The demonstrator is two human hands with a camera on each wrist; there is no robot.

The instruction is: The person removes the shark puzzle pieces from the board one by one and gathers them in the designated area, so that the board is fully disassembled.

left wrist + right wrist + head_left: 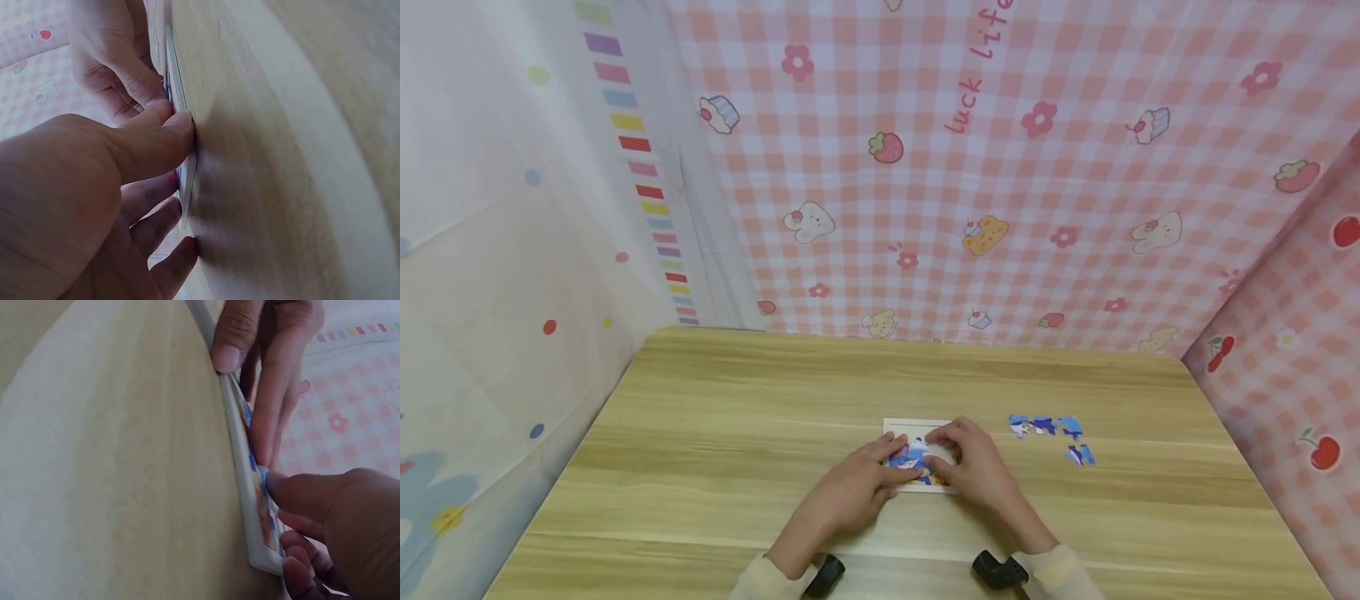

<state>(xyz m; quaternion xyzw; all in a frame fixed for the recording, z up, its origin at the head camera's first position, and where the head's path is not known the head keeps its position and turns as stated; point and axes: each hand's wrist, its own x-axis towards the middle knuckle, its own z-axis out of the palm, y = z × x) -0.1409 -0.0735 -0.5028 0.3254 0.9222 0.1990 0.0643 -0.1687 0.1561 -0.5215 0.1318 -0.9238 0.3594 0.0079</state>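
A small white-framed puzzle board (901, 489) lies on the table between both hands, partly filled with blue sea-picture pieces (910, 458). My left hand (850, 490) rests over its left side; the index finger lies straight across the pieces and the thumb touches the front rim. From the right, my right hand (979, 467) reaches over the board with thumb and fingers bent. In the right wrist view its thumb is against the edge of a light-blue puzzle piece (263, 470), beside the left fingertip. The right fingers hide much of the board's right side.
Several loose puzzle pieces (1043, 426) lie in a row right of the board, with another loose patterned piece (1081, 455) just nearer. The wooden table (737, 400) meets a pink checked cloth (925, 200) at its back edge.
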